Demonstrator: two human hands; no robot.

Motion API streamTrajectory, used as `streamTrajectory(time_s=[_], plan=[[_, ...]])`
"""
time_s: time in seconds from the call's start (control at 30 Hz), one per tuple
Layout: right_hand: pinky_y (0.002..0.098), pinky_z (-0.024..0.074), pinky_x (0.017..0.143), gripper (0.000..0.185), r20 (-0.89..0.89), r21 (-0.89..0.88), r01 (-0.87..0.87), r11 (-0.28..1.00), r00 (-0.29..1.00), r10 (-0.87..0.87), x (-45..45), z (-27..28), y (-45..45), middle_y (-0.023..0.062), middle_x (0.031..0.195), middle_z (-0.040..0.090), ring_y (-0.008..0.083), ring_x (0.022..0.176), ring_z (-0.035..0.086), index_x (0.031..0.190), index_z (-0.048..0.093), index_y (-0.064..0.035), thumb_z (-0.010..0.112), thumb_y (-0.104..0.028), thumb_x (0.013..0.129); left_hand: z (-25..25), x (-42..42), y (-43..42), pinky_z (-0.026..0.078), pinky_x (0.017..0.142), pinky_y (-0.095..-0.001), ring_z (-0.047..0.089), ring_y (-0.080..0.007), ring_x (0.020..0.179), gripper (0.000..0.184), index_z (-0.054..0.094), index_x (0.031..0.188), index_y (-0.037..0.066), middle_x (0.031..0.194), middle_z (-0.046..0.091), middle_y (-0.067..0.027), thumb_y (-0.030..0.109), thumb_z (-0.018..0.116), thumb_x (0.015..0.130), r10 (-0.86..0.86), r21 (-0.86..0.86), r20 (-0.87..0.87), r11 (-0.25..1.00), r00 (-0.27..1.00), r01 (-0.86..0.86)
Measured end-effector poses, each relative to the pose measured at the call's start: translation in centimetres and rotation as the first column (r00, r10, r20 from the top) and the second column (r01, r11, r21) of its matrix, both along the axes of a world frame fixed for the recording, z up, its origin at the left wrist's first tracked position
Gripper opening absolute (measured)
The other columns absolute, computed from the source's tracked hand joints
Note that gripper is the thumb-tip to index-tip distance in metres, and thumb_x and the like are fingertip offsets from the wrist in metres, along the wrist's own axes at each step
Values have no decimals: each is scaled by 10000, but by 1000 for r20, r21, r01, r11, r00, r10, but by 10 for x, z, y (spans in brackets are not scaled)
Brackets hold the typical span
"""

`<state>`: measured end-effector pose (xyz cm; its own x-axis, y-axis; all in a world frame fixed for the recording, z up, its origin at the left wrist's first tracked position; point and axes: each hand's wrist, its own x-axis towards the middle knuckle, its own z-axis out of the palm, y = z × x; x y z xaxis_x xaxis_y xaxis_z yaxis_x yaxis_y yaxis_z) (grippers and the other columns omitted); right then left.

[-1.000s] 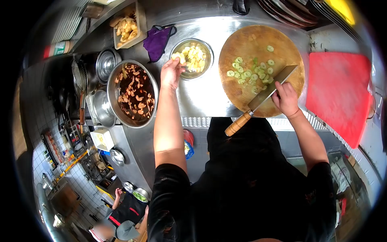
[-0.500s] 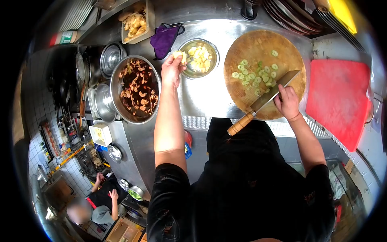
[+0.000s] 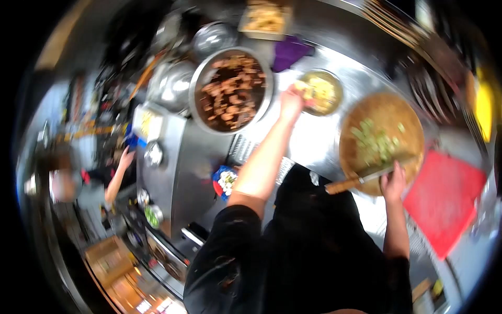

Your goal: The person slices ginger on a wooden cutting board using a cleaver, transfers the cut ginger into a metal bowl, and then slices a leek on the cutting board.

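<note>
My left hand [image 3: 292,103] is closed on pale yellow pieces at the left rim of a small metal bowl [image 3: 341,94], which holds more of them. On the round wooden board [image 3: 413,115] lie green-white slices [image 3: 374,141]. My right hand [image 3: 395,182] is at the board's lower right edge, by the blade of a cleaver with a wooden handle [image 3: 343,185]. Motion blur hides how its fingers meet the blade. Left of my left hand, a large metal bowl [image 3: 268,99] holds brown pieces in dark liquid.
A red board [image 3: 444,199] lies at the right. Behind the bowls are a purple cloth [image 3: 290,52] and a container of ginger [image 3: 263,20]. Plates [image 3: 426,86] stand at the upper right. Another person's arm [image 3: 117,175] reaches toward the counter at the left.
The whole view has swung and blurred, so the counter items appear turned and shifted right. My left hand still holds the yellow pieces by the small bowl. The other person has an arm stretched out.
</note>
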<state>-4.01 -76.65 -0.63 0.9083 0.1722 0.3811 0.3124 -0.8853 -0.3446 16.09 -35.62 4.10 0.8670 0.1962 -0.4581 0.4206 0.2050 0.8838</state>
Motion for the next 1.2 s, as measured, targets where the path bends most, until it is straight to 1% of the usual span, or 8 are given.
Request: streamTrajectory(time_s=[0.23, 0.57, 0.63, 0.77, 0.9, 1.0, 1.07, 1.2], plan=[[544, 505, 958, 593, -110, -38, 71, 997, 991, -75, -6, -20, -12, 302, 1166, 644, 493, 1070, 605, 1449, 521, 84, 702, -112, 920, 28, -90, 91, 650, 854, -393, 745, -286, 968, 221, 584, 1256, -42, 1141, 707, -182, 23, 545, 1048, 272, -446, 88, 871, 958, -206], [501, 498, 1048, 649, -201, -108, 158, 981, 963, -177, -7, -10, -10, 316, 1323, 616, 481, 1210, 608, 1547, 443, 68, 669, -136, 974, 40, -190, 413, 666, 849, -423, 701, -277, 958, 156, 601, 1188, -14, 1147, 666, -151, 39, 524, 1063, 822, -141, 147, 568, 550, -811], [498, 500, 1047, 657, -171, -90, 147, 985, 972, -161, -7, -14, -11, 309, 1321, 620, 475, 1210, 612, 1553, 439, 65, 672, -141, 974, 64, -169, 515, 668, 786, -438, 728, -315, 914, 279, 624, 1233, -28, 1126, 688, -171, 180, 490, 1105, 810, -70, 329, 534, 486, -842], [485, 520, 1023, 675, -114, -110, 112, 988, 986, -124, -6, -21, -18, 302, 1298, 640, 469, 1181, 634, 1555, 443, 59, 691, -148, 962, 110, -145, 552, 602, 882, -545, 660, -363, 1125, 664, 499, 1506, 8, 1361, 635, -157, 481, 621, 1056, 914, 351, 88, 342, 395, -871], [474, 529, 1055, 644, -315, -57, 183, 981, 929, -192, -4, 5, 3, 270, 1368, 658, 425, 1232, 653, 1467, 568, 45, 748, -179, 891, 79, -111, 401, 555, 910, -324, 646, -174, 1068, 659, 400, 1581, -46, 1307, 657, -129, 277, 666, 1071, 503, 394, 438, 637, 745, -662], [460, 550, 1001, 639, -240, -105, 135, 985, 958, -157, -5, 14, 7, 238, 1300, 677, 415, 1154, 666, 1439, 589, 5, 748, -162, 843, 86, -114, 187, 547, 982, -316, 668, -186, 1110, 429, 527, 1490, -35, 1322, 676, -131, 117, 606, 1097, 47, 454, 302, 871, 952, -187], [460, 566, 872, 556, -119, -27, 113, 993, 986, -116, -4, 19, 13, 190, 1040, 705, 386, 966, 678, 1347, 649, -33, 753, -88, 804, 105, -141, 67, 541, 1026, -364, 670, -257, 1208, 526, 545, 1481, -13, 1377, 650, -182, 147, 726, 1014, -500, 598, 58, 710, 864, 371], [430, 551, 741, 572, 21, -4, 10, 1000, 1000, -10, 12, 27, 11, 123, 904, 660, 328, 839, 646, 1373, 624, -46, 741, -49, 813, 104, -162, -80, 560, 999, -488, 659, -453, 1178, 650, 466, 1550, 14, 1370, 609, -286, 172, 726, 976, -921, 769, 50, 282, 386, 574]])
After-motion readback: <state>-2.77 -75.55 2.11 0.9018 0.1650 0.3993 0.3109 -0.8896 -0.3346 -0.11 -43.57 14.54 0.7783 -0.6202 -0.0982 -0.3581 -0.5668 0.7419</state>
